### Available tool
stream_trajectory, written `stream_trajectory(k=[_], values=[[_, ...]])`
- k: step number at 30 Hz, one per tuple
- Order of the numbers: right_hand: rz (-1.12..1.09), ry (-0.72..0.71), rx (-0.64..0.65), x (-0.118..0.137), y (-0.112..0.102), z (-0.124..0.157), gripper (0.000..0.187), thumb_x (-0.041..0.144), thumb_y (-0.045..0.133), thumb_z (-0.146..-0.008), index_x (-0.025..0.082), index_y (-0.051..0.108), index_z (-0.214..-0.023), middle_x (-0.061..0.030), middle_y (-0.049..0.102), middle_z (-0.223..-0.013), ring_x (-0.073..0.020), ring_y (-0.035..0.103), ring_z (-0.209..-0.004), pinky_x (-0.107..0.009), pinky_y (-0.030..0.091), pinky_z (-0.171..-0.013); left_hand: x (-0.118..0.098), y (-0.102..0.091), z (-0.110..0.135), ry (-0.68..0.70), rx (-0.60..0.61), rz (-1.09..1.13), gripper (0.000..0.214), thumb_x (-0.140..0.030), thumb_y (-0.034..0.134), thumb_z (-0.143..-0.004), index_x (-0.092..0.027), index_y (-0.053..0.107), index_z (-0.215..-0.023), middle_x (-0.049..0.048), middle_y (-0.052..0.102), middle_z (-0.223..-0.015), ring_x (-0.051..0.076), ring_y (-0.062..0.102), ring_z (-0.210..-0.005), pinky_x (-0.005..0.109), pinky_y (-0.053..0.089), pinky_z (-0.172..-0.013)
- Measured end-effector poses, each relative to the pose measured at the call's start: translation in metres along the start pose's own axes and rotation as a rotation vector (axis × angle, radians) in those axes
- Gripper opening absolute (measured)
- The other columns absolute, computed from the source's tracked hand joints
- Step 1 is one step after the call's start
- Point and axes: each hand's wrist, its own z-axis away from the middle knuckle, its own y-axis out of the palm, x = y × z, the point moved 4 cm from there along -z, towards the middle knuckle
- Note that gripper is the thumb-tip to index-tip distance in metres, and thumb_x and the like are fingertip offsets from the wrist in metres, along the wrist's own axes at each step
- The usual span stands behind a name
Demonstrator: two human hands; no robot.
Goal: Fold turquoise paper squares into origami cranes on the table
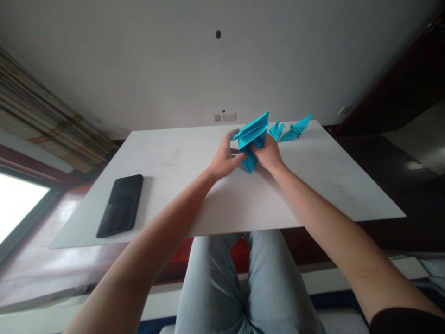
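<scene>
A blue folded-paper piece [253, 132] with pleated layers is held up above the white table, between both hands. My left hand [225, 155] grips its left side, with the thumb pressed on the lower part and the fingers curled behind. My right hand [268, 152] is closed on its right side, and some of its fingers are hidden by the paper. Just behind the right hand, a small blue paper crane [276, 130] rests on the table. Beside it lies another blue folded-paper figure [296, 129] with a long pointed wing.
The white table [167, 181] stands against a grey wall with sockets [225, 117]. A black phone [121, 205] lies at the table's left front. A striped curtain [45, 106] and a window are at the left. My legs are under the front edge.
</scene>
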Motion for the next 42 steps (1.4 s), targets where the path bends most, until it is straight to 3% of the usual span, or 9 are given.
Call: stream_trajectory(k=[4,11,18,23,26,29,33,38,42], values=[[-0.112,0.048,0.02,-0.008,-0.006,-0.005,0.057,0.054,0.086,-0.083,0.033,0.08,-0.136,-0.0033,0.082,-0.152,-0.0373,0.069,-0.154,-0.058,0.052,-0.135,-0.014,0.005,0.005,0.007,-0.002,-0.087,0.086,-0.031,0.079,-0.09,-0.035,0.049,-0.17,0.0158,0.048,-0.174,0.024,0.077,-0.109,0.044,0.071,-0.095],[-0.202,0.052,0.01,0.005,-0.01,-0.004,0.036,0.05,0.074,-0.097,0.032,0.083,-0.127,-0.0044,0.083,-0.148,-0.0341,0.071,-0.149,-0.056,0.051,-0.136,-0.043,0.009,0.005,-0.068,-0.036,-0.035,0.075,-0.046,0.078,-0.1,-0.033,0.054,-0.169,0.0116,0.068,-0.16,0.033,0.072,-0.134,0.047,0.065,-0.11],[-0.278,0.162,0.165,0.012,-0.009,-0.004,0.038,0.049,0.081,-0.09,0.033,0.088,-0.124,-0.0033,0.086,-0.14,-0.0352,0.078,-0.135,-0.059,0.065,-0.115,-0.043,-0.016,-0.003,-0.239,-0.215,0.029,0.052,-0.056,0.063,-0.111,-0.028,0.068,-0.155,0.0099,0.082,-0.13,0.031,0.078,-0.123,0.048,0.067,-0.106],[-0.285,0.187,0.309,0.021,-0.018,-0.001,0.062,0.064,0.094,-0.081,0.031,0.087,-0.133,-0.0063,0.087,-0.135,-0.0365,0.08,-0.129,-0.056,0.067,-0.109,-0.048,-0.03,-0.004,-0.261,-0.125,0.072,0.061,-0.073,0.055,-0.11,-0.022,0.079,-0.134,0.0121,0.084,-0.124,0.032,0.081,-0.118,0.048,0.068,-0.103],[-0.266,0.18,0.381,0.032,-0.022,0.001,0.074,0.084,0.088,-0.083,0.03,0.087,-0.134,-0.0093,0.084,-0.141,-0.0395,0.078,-0.134,-0.055,0.069,-0.106,-0.046,-0.035,-0.004,-0.28,-0.091,0.034,0.065,-0.079,0.069,-0.101,-0.02,0.083,-0.124,0.0131,0.086,-0.121,0.034,0.081,-0.119,0.047,0.067,-0.103],[-0.248,0.175,0.379,0.037,-0.023,0.002,0.078,0.095,0.073,-0.09,0.029,0.089,-0.127,-0.01,0.085,-0.14,-0.0388,0.077,-0.136,-0.054,0.068,-0.108,-0.044,-0.039,-0.004,-0.224,-0.098,-0.003,0.058,-0.064,0.095,-0.084,-0.019,0.085,-0.119,0.0139,0.086,-0.13,0.033,0.078,-0.123,0.046,0.064,-0.109],[-0.227,0.121,0.376,0.029,-0.018,0.002,0.067,0.082,0.084,-0.091,0.031,0.087,-0.135,-0.0078,0.086,-0.141,-0.0335,0.078,-0.132,-0.054,0.065,-0.116,-0.041,-0.041,-0.005,-0.185,-0.102,0.0,0.057,-0.05,0.1,-0.078,-0.019,0.087,-0.125,0.014,0.085,-0.137,0.033,0.077,-0.127,0.049,0.063,-0.112],[-0.192,0.133,0.313,0.009,-0.015,-0.004,0.069,0.06,0.093,-0.087,0.034,0.081,-0.149,-0.0043,0.087,-0.134,-0.0265,0.08,-0.103,-0.051,0.072,-0.095,-0.038,-0.048,-0.006,-0.159,-0.169,-0.092,0.055,-0.05,0.093,-0.086,-0.02,0.086,-0.131,0.0139,0.085,-0.14,0.034,0.076,-0.132,0.05,0.062,-0.115],[-0.156,0.111,0.253,0.002,-0.019,-0.008,0.064,0.058,0.09,-0.088,0.031,0.083,-0.146,-0.0065,0.087,-0.133,-0.0286,0.08,-0.11,-0.053,0.07,-0.101,-0.033,-0.055,-0.008,-0.165,-0.175,-0.1,0.053,-0.054,0.091,-0.087,-0.019,0.086,-0.127,0.0139,0.087,-0.124,0.028,0.079,-0.113,0.046,0.066,-0.103]])
